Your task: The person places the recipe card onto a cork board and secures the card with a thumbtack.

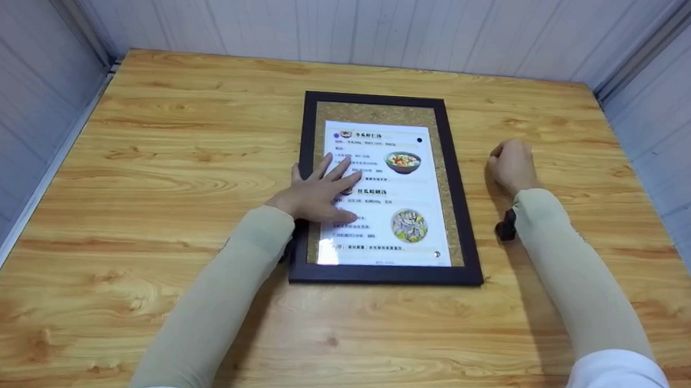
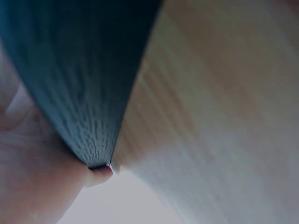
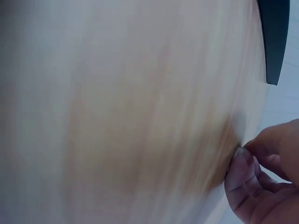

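A dark-framed cork board (image 1: pixel 374 113) lies flat on the wooden table, with a printed recipe sheet (image 1: pixel 376 187) on its cork. Small round dots, one purple (image 1: pixel 336 136), one black (image 1: pixel 419 140) and one silvery (image 1: pixel 436 255), sit at three of the sheet's corners. My left hand (image 1: pixel 320 197) rests across the board's left side, fingers spread over the sheet. The frame's edge (image 2: pixel 88 84) runs beside its palm in the left wrist view. Right of the board, my right hand (image 1: pixel 512 165) is curled on the table. Its fingertips (image 3: pixel 240 163) come together there; nothing shows clearly between them.
The wooden table (image 1: pixel 192 148) extends around the board on every side. Pale panelled walls (image 1: pixel 386 22) stand behind the table and at its left and right. A small black device (image 1: pixel 506 225) sits at my right wrist.
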### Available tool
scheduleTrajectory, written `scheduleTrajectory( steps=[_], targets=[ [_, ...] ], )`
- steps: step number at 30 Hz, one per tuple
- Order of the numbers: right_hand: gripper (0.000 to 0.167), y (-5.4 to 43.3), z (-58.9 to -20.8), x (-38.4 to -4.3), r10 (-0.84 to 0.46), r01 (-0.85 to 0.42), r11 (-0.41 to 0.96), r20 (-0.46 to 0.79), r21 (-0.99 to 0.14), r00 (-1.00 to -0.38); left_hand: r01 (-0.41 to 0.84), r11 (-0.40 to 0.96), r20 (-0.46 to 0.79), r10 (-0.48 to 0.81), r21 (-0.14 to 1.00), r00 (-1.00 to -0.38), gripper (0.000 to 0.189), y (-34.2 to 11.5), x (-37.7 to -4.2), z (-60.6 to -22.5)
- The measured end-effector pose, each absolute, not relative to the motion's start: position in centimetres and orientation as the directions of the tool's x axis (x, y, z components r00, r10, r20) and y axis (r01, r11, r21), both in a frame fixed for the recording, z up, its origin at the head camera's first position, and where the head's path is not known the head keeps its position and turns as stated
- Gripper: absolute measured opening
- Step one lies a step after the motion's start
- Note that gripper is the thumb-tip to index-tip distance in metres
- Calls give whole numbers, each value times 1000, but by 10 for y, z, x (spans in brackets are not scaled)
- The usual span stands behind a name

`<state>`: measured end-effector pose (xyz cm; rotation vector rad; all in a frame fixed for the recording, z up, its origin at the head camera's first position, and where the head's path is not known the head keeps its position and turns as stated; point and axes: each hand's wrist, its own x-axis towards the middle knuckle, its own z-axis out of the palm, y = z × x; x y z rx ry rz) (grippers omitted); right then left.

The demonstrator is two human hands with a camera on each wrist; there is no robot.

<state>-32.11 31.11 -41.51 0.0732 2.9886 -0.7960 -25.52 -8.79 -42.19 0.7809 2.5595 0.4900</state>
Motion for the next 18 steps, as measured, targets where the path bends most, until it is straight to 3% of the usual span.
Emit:
scheduleTrajectory(
  steps=[6,11,18],
  targets=[
    [33,299,-412,-314,-20,-23,851,10,-524,-1000,439,779,-287,590,447,-755,90,-88,-256,-423],
    [27,271,-401,-303,-84,-115,783,79,-612,-993,438,783,-292,587,442,-755,90,-88,-256,-423],
    [19,217,-384,-269,-305,-367,711,207,-600,-930,438,788,-291,582,433,-759,89,-86,-256,-420]
  ],
)
